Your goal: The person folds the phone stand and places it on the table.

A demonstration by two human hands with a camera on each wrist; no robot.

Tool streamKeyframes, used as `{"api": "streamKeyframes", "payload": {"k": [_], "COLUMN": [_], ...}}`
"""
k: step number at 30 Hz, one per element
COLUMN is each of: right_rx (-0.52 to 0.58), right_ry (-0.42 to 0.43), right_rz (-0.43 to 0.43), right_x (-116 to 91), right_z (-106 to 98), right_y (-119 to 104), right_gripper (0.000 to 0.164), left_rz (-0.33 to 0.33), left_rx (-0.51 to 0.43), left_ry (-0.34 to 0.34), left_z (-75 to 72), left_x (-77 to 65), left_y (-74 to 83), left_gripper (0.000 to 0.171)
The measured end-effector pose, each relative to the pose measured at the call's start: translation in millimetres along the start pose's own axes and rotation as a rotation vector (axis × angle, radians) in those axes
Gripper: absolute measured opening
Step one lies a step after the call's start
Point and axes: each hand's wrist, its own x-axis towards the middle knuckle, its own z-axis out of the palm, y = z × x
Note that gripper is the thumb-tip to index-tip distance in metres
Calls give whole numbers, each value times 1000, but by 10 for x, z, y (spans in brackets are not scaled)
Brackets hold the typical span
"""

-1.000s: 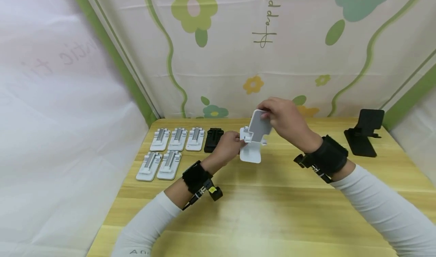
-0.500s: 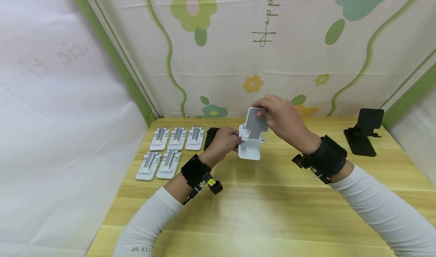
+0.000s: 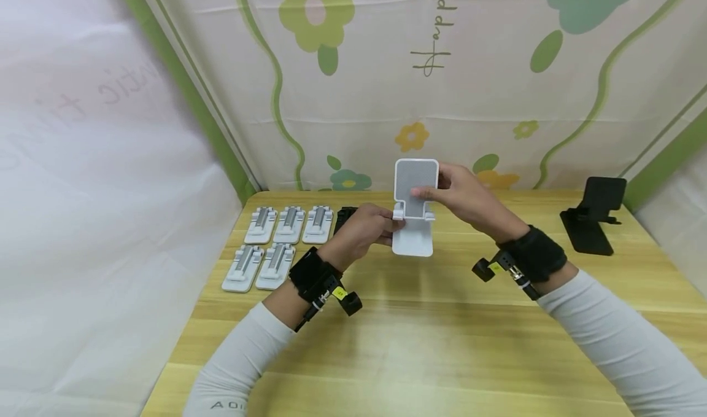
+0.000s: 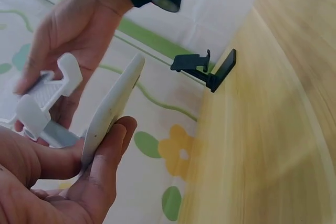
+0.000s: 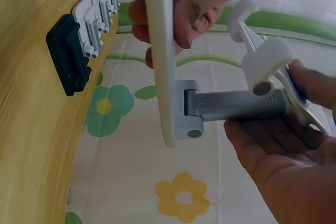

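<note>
Both hands hold a white phone stand [image 3: 415, 180] above the wooden table, unfolded, its grey-padded plate facing the head camera. My left hand [image 3: 366, 228] pinches the white base plate [image 4: 113, 106] at its edge, thumb on one face and fingers on the other. At the upper plate, my right hand [image 3: 464, 196] has its thumb across the grey pad and its fingers behind. In the right wrist view a grey hinged arm [image 5: 236, 104] joins base and upper plate, with the right fingers under it.
Several folded white phone stands [image 3: 259, 225] lie in two rows at the table's left. A folded black phone stand [image 5: 68, 56] lies beside them, partly behind the left hand in the head view. An unfolded black phone stand [image 3: 593, 214] stands at the right. A printed curtain [image 3: 353, 85] hangs behind.
The upper plate has turned from angled to squarely facing the head camera. My right hand has shifted from the plate's top edge to its right side, thumb now on the pad.
</note>
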Motion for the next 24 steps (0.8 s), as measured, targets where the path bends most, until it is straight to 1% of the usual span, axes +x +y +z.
{"api": "streamKeyframes", "payload": {"k": [1, 6, 12, 15, 19, 22, 24], "right_rx": [-5, -60, -117, -133, -136, -160, -229], "right_ry": [20, 116, 244, 274, 271, 287, 325], "right_rz": [-1, -32, -74, -89, -109, -190, -288], "right_x": [0, -3, 11, 16, 28, 33, 29], "right_z": [8, 57, 129, 136, 119, 98, 81], "right_y": [11, 39, 98, 139, 168, 130, 71], "right_gripper": [51, 44, 32, 30, 33, 42, 45], "left_rz": [3, -5, 9, 7, -9, -23, -27], "left_rx": [2, 10, 8, 6, 3, 0, 5], "left_ry": [2, 16, -13, -13, -1, 7, 13], "left_z": [1, -4, 25, 42, 31, 17, 8], "left_x": [-5, -14, -35, -40, -15, 9, 22], "left_y": [13, 50, 62, 72, 68, 68, 72], "left_gripper": [30, 28, 26, 26, 25, 26, 26]}}
